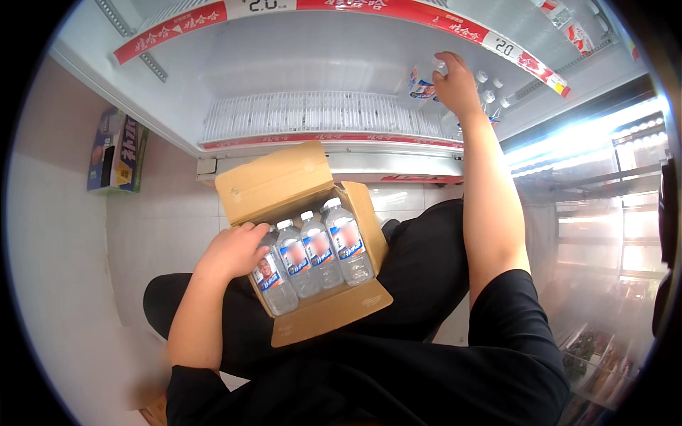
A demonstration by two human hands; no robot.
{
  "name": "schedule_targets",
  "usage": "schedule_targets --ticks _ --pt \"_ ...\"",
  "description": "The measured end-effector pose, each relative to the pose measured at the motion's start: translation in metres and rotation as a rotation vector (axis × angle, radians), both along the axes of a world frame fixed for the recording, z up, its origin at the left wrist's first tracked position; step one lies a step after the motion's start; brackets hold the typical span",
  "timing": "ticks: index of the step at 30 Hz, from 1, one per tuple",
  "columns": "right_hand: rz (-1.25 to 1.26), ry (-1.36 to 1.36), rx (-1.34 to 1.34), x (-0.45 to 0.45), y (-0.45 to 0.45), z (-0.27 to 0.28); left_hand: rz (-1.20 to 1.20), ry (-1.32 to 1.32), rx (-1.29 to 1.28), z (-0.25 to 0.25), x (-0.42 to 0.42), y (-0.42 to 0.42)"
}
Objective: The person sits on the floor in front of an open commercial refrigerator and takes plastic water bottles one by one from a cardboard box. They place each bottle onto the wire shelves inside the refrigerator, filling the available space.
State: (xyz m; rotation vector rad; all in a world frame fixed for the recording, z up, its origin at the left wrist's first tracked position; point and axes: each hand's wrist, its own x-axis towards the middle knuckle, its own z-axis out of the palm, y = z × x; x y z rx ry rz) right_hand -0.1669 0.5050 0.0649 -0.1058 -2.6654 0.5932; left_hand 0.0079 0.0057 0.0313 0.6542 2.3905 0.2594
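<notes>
An open cardboard box [341, 311] full of clear plastic water bottles [318, 247] rests tilted by my lap, its flaps spread. My left hand [237, 249] lies over the box's left edge, fingers at the cap and neck of the leftmost bottle [274, 282]; whether it grips is unclear. My right hand [455, 82] reaches into the refrigerated display case, its fingers around the white cap of a labelled bottle [421, 88] standing at the right of the wire shelf [319, 114]. Several more bottles [487, 97] stand beside and behind this hand, partly hidden by it and the forearm.
A red price strip [341, 5] runs along the upper shelf above my right hand. The case's lower front edge [394, 162] lies beyond the box. A blue and green carton [114, 152] stands on the floor at left. A glass door [575, 239] is at right.
</notes>
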Motion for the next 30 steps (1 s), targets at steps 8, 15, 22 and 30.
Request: schedule_targets --ticks 8,15,22,30 --pt "-0.006 -0.065 0.007 -0.017 0.028 -0.025 0.021 0.001 -0.01 -0.008 -0.006 0.001" --pt "-0.076 -0.108 -0.047 -0.014 0.005 -0.014 0.036 -0.005 -0.031 -0.007 -0.004 0.0" --pt "-0.045 -0.116 0.057 -0.004 0.01 -0.008 0.024 0.034 0.027 -0.014 -0.002 -0.008" --pt "0.07 -0.05 0.295 0.019 -0.024 0.01 0.029 0.064 0.07 -0.017 0.0 -0.013"
